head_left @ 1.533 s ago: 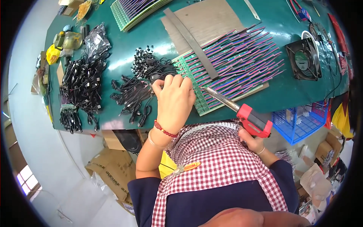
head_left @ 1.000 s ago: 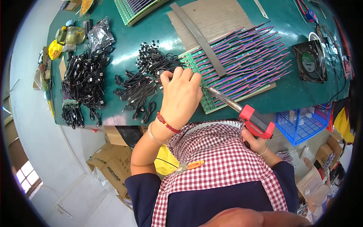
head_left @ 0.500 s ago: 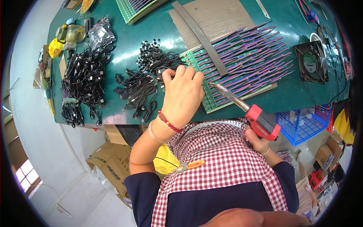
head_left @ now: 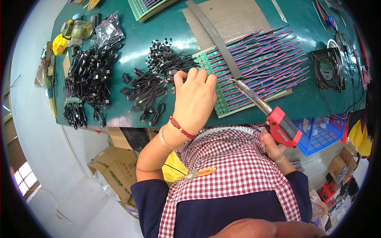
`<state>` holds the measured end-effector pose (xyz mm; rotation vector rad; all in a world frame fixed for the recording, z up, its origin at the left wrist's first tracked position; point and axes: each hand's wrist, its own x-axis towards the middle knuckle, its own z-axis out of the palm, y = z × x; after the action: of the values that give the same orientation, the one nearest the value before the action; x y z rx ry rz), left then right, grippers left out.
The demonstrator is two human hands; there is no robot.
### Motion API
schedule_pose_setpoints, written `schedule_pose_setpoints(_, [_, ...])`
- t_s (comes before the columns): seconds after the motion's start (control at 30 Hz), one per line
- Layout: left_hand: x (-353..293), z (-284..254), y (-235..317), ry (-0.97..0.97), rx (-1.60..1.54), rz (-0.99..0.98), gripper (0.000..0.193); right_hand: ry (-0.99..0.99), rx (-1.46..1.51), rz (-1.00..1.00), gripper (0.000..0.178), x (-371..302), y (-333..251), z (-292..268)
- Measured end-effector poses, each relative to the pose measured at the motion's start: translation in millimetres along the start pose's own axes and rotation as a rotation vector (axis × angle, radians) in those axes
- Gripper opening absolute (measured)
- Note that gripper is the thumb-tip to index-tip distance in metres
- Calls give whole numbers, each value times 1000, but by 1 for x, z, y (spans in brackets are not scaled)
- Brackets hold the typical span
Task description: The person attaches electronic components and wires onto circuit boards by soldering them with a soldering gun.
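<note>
My left hand (head_left: pixel 194 103) is closed with its fingers curled down at the left edge of a green circuit board panel (head_left: pixel 223 108). Its fingertips, and whatever they pinch, are hidden behind the hand. My right hand (head_left: pixel 272 149) grips a soldering iron (head_left: pixel 283 127) with a red and black handle. The iron's metal tip points up and left, over the panel near the lower end of a flat metal bar (head_left: pixel 217 41). Rows of red, blue and black wires (head_left: pixel 264 67) run rightward from the panel, under the bar. Black cables (head_left: pixel 176 63) lie just beyond my left hand.
More black cables (head_left: pixel 89 79) are heaped at the left, by a silver bag (head_left: pixel 110 31). A fan (head_left: pixel 327 69) stands at the right. Below the table's right edge is a blue crate (head_left: pixel 317 137). Stacked green boards (head_left: pixel 149 8) lie at the far edge.
The soldering iron has moved a little to the right, its tip slightly farther up over the panel. My left hand stays at the panel's edge, fingers still curled. The whole view has shifted slightly.
</note>
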<state>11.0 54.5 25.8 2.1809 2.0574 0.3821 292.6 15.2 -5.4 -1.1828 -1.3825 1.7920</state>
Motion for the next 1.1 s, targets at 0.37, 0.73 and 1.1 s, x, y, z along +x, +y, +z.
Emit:
schedule_pose_setpoints(0.37, [-86, -25, -39, 81, -19, -568, 30, 137, 124, -184, 36, 24, -14, 11])
schedule_pose_setpoints(0.73, [-86, -22, -34, 49, -835, -303, 6, 93, 387, -69, 37, 37, -47, 42])
schedule_pose_setpoints(1.1, [-59, -16, 9, -162, -1127, -71, 8, -253, 66, 11, 28, 63, -79, 78])
